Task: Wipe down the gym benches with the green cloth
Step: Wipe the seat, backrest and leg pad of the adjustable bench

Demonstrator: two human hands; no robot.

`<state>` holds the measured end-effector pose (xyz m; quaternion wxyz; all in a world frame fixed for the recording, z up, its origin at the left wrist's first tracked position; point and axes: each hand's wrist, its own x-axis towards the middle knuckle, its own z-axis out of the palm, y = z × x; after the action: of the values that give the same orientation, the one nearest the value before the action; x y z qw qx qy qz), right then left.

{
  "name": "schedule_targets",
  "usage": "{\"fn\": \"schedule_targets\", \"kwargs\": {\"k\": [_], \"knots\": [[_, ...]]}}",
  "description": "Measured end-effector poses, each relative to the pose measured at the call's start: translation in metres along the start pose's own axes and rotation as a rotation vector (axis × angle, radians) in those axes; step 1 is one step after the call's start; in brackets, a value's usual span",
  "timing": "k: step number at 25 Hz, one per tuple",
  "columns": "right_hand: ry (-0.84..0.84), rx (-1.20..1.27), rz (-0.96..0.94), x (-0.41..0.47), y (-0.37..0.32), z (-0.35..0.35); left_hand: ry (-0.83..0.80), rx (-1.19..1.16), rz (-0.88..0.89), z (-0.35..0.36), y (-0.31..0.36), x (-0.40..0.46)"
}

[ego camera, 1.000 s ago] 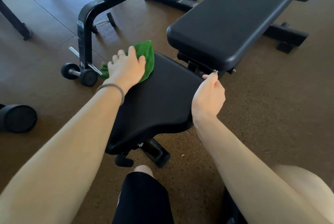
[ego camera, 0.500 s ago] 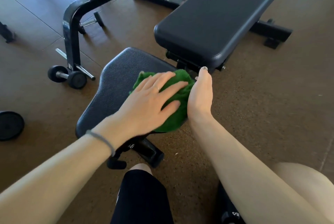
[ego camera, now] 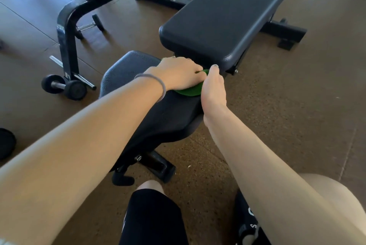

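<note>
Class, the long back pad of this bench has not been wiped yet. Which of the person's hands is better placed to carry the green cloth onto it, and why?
Probably the left hand. It already lies on the green cloth, pressing it to the seat pad right beside the back pad. The right hand rests at the seat's edge, touching only the cloth's rim.

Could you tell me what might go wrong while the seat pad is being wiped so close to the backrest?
The left hand presses the green cloth right at the gap under the backrest pad, so fingers or cloth could catch in the hinge there. The right hand grips the seat pad edge and may block the stroke.
</note>
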<state>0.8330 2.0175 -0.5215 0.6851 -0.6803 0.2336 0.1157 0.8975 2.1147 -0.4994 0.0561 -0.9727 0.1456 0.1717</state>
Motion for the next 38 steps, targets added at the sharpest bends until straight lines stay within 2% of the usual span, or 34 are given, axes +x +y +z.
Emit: {"fn": "schedule_targets", "kwargs": {"k": [1,3,6,9,12,14,17,19,21,27,31,33,35,37,38], "knots": [[0.009,-0.04,-0.055,-0.004,-0.001,0.0,0.096,-0.044,0.007,0.006,-0.012,-0.008],[0.015,0.024,-0.027,-0.005,0.003,-0.002,0.297,-0.128,0.01,0.022,-0.032,-0.03],[-0.032,-0.013,-0.009,-0.005,0.001,-0.005,0.445,-0.217,-0.007,0.053,-0.019,-0.091],[-0.118,0.167,0.151,-0.007,-0.004,-0.011,0.434,-0.174,0.014,0.078,0.012,-0.138],[-0.21,0.284,0.188,-0.016,-0.008,-0.024,0.399,-0.14,0.041,0.061,0.014,-0.101],[-0.186,0.332,0.16,-0.018,-0.004,-0.031,0.347,-0.097,-0.019,0.042,0.023,-0.071],[-0.133,0.255,0.134,-0.019,0.002,-0.043,0.422,-0.019,-0.021,0.062,0.04,-0.091],[-0.069,0.072,0.088,-0.024,0.005,-0.052,0.495,0.08,0.04,0.084,0.041,-0.129],[-0.047,-0.108,0.017,-0.034,0.006,-0.056,0.548,0.133,0.023,0.092,0.039,-0.138],[0.01,-0.261,-0.327,-0.026,-0.011,-0.058,0.519,0.081,-0.081,0.068,0.069,-0.079],[0.047,-0.334,-0.521,0.017,-0.036,-0.098,0.602,0.043,-0.131,0.064,0.078,-0.069],[0.02,-0.385,-0.571,0.047,-0.052,-0.111,0.671,-0.104,-0.198,0.054,0.086,-0.065],[-0.051,-0.42,-0.633,0.08,-0.068,-0.116,0.791,-0.418,-0.463,0.032,0.094,-0.053],[-0.14,-0.475,-0.669,0.111,-0.085,-0.119,0.935,-0.967,-0.76,0.001,0.087,-0.027],[-0.175,-0.509,-0.7,0.127,-0.095,-0.12,1.009,-1.311,-0.824,-0.016,0.084,-0.009]]}}
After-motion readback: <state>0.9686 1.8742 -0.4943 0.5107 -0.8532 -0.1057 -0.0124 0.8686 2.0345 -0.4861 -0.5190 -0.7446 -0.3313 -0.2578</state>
